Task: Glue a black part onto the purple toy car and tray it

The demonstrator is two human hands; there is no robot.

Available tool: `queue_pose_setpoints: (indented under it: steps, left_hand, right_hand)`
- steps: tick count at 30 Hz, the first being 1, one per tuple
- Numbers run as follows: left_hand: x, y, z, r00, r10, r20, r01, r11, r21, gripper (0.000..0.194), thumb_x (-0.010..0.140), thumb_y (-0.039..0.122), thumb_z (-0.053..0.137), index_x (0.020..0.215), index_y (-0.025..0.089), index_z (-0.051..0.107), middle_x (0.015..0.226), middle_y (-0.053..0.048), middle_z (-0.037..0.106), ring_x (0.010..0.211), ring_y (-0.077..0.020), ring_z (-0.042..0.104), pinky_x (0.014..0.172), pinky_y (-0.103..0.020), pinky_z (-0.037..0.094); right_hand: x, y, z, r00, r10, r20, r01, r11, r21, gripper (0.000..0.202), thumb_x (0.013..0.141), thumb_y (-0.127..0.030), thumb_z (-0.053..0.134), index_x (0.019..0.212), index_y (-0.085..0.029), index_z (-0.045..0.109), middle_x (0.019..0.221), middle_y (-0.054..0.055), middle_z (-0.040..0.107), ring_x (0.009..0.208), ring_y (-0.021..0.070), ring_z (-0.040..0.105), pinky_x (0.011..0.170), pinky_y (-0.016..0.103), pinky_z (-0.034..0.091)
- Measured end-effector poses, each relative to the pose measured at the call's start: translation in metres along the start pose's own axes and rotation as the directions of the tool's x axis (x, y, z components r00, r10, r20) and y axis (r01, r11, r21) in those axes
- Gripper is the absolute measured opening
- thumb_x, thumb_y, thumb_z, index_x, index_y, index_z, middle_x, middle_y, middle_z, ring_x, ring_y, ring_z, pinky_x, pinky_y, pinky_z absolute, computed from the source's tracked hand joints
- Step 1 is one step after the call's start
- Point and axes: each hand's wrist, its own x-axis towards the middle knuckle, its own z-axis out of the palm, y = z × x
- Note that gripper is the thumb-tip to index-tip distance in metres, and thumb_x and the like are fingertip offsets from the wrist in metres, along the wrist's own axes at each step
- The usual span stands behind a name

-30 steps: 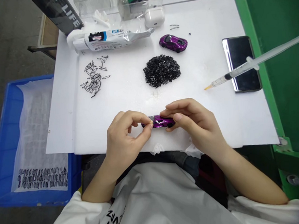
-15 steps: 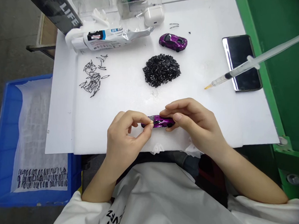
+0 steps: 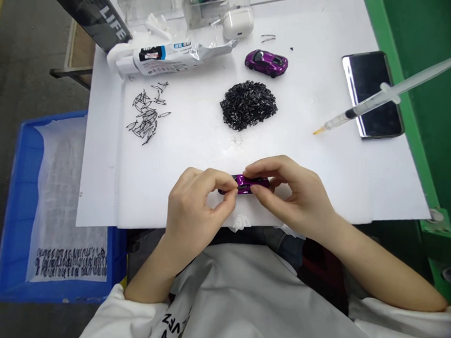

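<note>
- Head view, hands: both hands meet at the near edge of the white tabletop (image 3: 196, 146) over a small purple toy car (image 3: 247, 182). The left hand (image 3: 195, 213) has its thumb and forefinger pressed together in a grip on the car's left end; the right hand (image 3: 293, 194) pinches the right end from above and below.
- Head view, change: compared with a second ago, the car has been rolled a little in the fingers — less of its side and wheels shows, more of its upper surface faces the camera. The right forefinger now lies further along the roof. I judge this to be a small re-seating of the hold, with work going on at the car's left end; what sits between the left fingertips is too small to tell.
- Head view, surroundings: a heap of tiny black parts (image 3: 248, 104) lies in the middle, a looser scatter of thin black slivers (image 3: 146, 117) to the left, and a second purple car (image 3: 266, 62) stands beyond the heap, well apart from the hands. A syringe (image 3: 393, 90) reaches in from the right across a dark phone (image 3: 373, 94). A white earbud case (image 3: 238, 22) sits at the far edge.
- Head view, writing: a black board (image 3: 90, 5) at top left reads "LIFE". A squeezed glue tube (image 3: 171, 57) carries a blue-and-black label too small to read. A blue crate (image 3: 18, 201) on the left holds a sheet with rows of dark marks — not legible.
</note>
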Motion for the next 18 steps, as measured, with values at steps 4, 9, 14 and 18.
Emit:
queue_pose_setpoints:
  steps: [4, 9, 14, 18]
  left_hand:
    - [-0.009, -0.004, 0.007, 0.999, 0.029, -0.021, -0.03, 0.999, -0.021, 0.021, 0.069, 0.004, 0.063, 0.074, 0.023, 0.056, 0.068, 0.008, 0.061, 0.065, -0.0108, 0.049, 0.06, -0.024, 0.043]
    - [-0.015, -0.008, 0.012, 0.997, 0.069, -0.034, -0.07, 0.997, -0.026, 0.022, 0.07, 0.002, 0.062, 0.075, 0.023, 0.056, 0.07, 0.008, 0.063, 0.068, -0.0109, 0.049, 0.064, -0.024, 0.045]
    - [-0.014, -0.009, 0.012, 0.999, 0.026, -0.029, -0.028, 0.997, -0.074, 0.022, 0.069, 0.004, 0.064, 0.075, 0.023, 0.056, 0.07, 0.008, 0.062, 0.068, -0.0106, 0.051, 0.065, -0.025, 0.046]
    - [-0.015, -0.009, 0.014, 0.998, 0.037, -0.06, -0.041, 0.997, -0.072, 0.022, 0.068, 0.004, 0.064, 0.074, 0.023, 0.056, 0.07, 0.008, 0.062, 0.068, -0.0103, 0.051, 0.065, -0.024, 0.046]
  right_hand:
    - [-0.002, 0.0, 0.001, 0.996, -0.088, -0.026, 0.086, 0.993, -0.084, 0.022, 0.079, -0.011, 0.051, 0.097, -0.021, 0.055, 0.093, 0.001, 0.062, 0.077, 0.0126, 0.06, 0.056, 0.025, 0.048]
    - [-0.002, 0.001, 0.0, 0.989, -0.098, -0.111, 0.084, 0.989, -0.123, 0.019, 0.081, -0.009, 0.048, 0.093, -0.021, 0.057, 0.091, 0.002, 0.062, 0.079, 0.0136, 0.059, 0.059, 0.026, 0.047]
    - [0.0, 0.004, -0.002, 0.985, -0.173, -0.016, 0.168, 0.971, -0.171, 0.029, 0.076, -0.006, 0.045, 0.099, -0.021, 0.054, 0.097, 0.004, 0.06, 0.092, 0.0177, 0.056, 0.08, 0.035, 0.047]
    - [0.001, 0.004, -0.004, 0.983, -0.173, 0.064, 0.182, 0.969, -0.165, 0.036, 0.072, -0.007, 0.042, 0.103, -0.022, 0.051, 0.101, 0.005, 0.058, 0.095, 0.0194, 0.054, 0.082, 0.037, 0.045]
